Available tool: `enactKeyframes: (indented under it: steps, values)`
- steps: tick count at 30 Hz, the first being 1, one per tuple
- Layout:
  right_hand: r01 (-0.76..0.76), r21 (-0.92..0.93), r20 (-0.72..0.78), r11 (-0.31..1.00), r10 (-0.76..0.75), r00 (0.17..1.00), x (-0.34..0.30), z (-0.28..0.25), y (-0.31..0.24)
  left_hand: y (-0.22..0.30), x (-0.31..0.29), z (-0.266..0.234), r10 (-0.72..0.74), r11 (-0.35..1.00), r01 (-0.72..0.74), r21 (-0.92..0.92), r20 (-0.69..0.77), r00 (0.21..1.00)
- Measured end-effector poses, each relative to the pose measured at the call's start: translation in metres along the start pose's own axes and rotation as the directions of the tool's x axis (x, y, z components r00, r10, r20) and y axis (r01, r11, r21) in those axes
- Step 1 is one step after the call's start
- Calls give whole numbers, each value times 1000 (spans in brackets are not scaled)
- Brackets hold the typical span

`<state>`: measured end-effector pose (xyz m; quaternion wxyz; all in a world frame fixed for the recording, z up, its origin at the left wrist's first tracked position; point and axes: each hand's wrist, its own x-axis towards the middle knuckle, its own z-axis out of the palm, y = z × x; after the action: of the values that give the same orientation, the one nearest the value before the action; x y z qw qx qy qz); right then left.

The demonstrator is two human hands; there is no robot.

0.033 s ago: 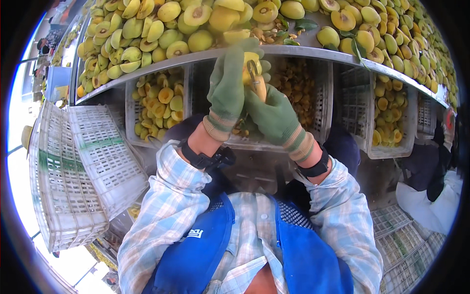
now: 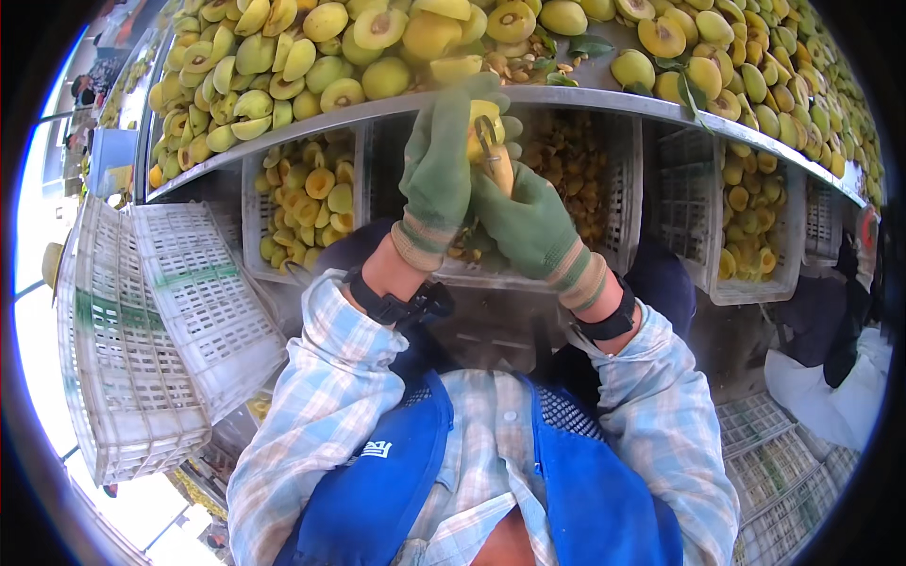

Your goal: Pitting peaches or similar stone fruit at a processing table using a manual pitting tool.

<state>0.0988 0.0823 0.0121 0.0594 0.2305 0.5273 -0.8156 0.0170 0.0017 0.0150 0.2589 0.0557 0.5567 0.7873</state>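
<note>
Yellow fruit (image 2: 477,127) sits just below counter (image 2: 604,94) edge, w/ gloved left hand (image 2: 439,170) wrapped shut around it. Right hand (image 2: 528,222) grips tool (image 2: 495,160), tip in fruit. White crates (image 2: 302,198) of halves behind.

fruit-heaped table edge (image 2: 604,102) overhead; crates (image 2: 661,189) crowd underneath.

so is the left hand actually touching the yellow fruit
Touching. The head view shows the gloved left hand wrapped around the yellow fruit, fingers curled over its top, no gap visible.
</note>
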Motion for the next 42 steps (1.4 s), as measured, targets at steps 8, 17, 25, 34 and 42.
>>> enactKeyframes:
  steps: [8,17,25,34,42]
  values:
    - [-256,-66,184,964,264,947,-7,-10,-19,1,1,-4,-49,995,50,85,-9,999]
    - [-334,210,413,919,227,882,-2,-24,-11,-8,6,-8,-52,991,62,-118,86,995]
    - [-575,549,780,607,-126,613,-11,-43,-6,-35,19,-10,110,974,-74,-215,161,981]
    - [481,-675,365,559,-314,877,13,-59,49,32,-16,-96,427,791,-421,444,94,900]
    - [-225,-428,17,875,257,966,-8,-5,12,8,-80,-284,57,981,59,185,-565,823]
